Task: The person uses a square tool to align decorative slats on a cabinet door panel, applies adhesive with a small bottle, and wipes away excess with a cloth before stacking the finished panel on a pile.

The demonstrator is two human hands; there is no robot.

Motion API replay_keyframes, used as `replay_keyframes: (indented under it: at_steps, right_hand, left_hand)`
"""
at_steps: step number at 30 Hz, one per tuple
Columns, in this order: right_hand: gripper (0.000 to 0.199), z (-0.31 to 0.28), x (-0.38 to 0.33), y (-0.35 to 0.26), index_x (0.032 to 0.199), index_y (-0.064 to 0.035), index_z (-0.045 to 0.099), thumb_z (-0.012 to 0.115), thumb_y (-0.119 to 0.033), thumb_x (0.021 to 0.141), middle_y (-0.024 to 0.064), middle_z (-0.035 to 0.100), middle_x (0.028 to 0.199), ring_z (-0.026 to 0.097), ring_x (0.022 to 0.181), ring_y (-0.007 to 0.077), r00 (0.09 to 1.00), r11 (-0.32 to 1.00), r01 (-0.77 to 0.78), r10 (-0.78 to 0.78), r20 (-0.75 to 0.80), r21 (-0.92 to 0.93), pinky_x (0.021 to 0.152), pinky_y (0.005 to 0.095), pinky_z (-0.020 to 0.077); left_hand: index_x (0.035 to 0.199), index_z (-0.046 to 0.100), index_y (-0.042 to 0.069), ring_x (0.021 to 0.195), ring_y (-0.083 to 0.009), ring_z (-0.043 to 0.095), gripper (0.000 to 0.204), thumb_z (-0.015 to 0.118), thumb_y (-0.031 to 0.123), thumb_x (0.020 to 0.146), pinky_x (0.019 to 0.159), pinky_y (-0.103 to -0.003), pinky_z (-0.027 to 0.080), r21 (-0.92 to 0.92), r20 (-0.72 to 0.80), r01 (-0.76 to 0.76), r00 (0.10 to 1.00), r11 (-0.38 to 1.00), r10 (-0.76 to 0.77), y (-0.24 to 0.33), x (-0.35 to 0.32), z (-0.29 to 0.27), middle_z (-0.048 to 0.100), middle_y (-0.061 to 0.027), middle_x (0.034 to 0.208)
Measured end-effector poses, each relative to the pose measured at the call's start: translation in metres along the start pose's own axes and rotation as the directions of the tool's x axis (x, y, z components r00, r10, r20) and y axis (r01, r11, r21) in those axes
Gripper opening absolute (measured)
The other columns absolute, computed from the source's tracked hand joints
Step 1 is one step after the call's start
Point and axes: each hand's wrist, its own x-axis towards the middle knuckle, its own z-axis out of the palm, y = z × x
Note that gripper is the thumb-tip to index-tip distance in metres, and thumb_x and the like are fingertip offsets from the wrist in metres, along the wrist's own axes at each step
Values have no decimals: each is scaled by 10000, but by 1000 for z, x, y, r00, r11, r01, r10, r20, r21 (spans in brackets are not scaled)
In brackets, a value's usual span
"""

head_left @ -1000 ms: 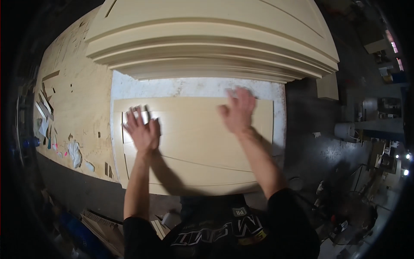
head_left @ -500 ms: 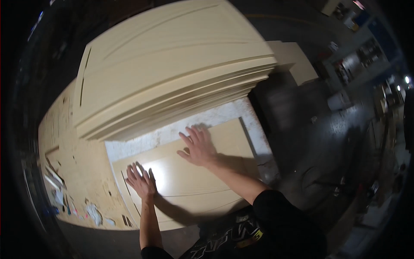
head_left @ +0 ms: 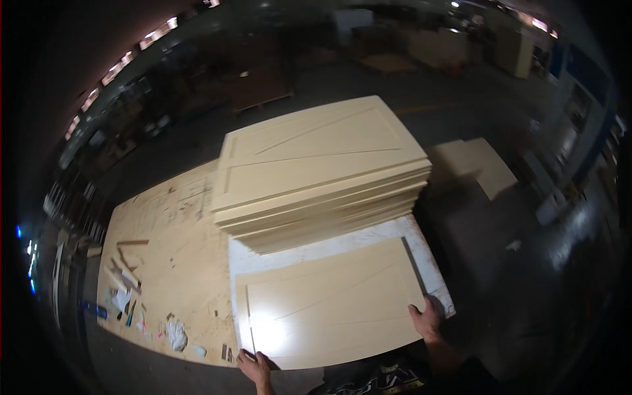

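A cream door panel (head_left: 336,286), with shallow grooves and a bright reflection at its left, lies flat in front of me on a white board (head_left: 421,247). My left hand (head_left: 255,370) grips the panel at its near left corner. At the right edge, near the front, my right hand (head_left: 428,320) has hold of it too, thumb over the top and the other fingers partly hidden. Just beyond the panel rises a stack of similar cream panels (head_left: 322,148), the top one showing slanting grooves.
A plywood table (head_left: 178,257) extends to the left, with wood strips (head_left: 122,273), a crumpled white cloth (head_left: 176,334) and small tools along its near left side. Flat pale boards (head_left: 490,172) lie right of the stack. Dark floor surrounds the table.
Both hands have left the panel's upper face and moved out to its edges, the left to the near corner, the right to the right side. My view has tilted up.
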Motion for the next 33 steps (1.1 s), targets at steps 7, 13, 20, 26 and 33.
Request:
replay_keyframes:
  at_steps: [7, 13, 20, 26, 33]
  right_hand:
    - [472, -8, 28, 27, 1199, -5, 682, 807, -324, 874, 208, 754, 1147, 718, 1090, 369, 995, 994, 86, -89, -42, -60, 950, 452, 553]
    - [351, -78, 7, 43, 1103, 19, 694, 742, -278, 921, 130, 753, 928, 705, 827, 238, 991, 932, -56, 95, -93, 357, 784, 377, 553]
    - [250, -142, 20, -23, 1154, 22, 677, 590, -182, 1037, 33, 671, 1035, 583, 961, 127, 965, 718, 216, -54, -255, 662, 871, 299, 471]
    - [392, -218, 144, -188, 1363, 31, 643, 560, -227, 1079, 83, 714, 1283, 641, 1192, 156, 961, 467, 159, -275, -28, 870, 1038, 304, 481]
    - [498, -217, 324, -274, 1309, 41, 690, 636, -372, 1035, 122, 736, 1255, 686, 1150, 207, 959, 586, 20, -241, 151, 810, 995, 354, 530]
  left_hand:
    - [1205, 722, -90, 1103, -422, 683, 589, 789, 346, 815, 959, -474, 550, -96, 305, 255, 928, 962, -216, -5, 20, -31, 667, -315, 1207]
    - [1267, 631, -48, 1062, -246, 643, 525, 766, 306, 903, 918, -393, 510, -564, 502, 545, 823, 620, -266, -55, -19, -14, 680, -193, 1146]
    - [1119, 607, 103, 1115, -171, 499, 232, 670, 287, 991, 1021, -327, 386, -924, 328, 356, 926, 139, -189, -5, 8, -55, 583, -38, 1097]
    - [1240, 629, 37, 1040, -180, 593, 357, 594, 324, 1031, 974, -360, 472, -969, 174, 113, 942, 219, 286, 176, 145, -196, 644, -54, 1117]
    - [1252, 685, -32, 1010, -247, 672, 452, 539, 345, 1049, 916, -379, 525, -892, 378, 263, 879, 367, 291, 332, 335, -164, 708, -131, 1183]
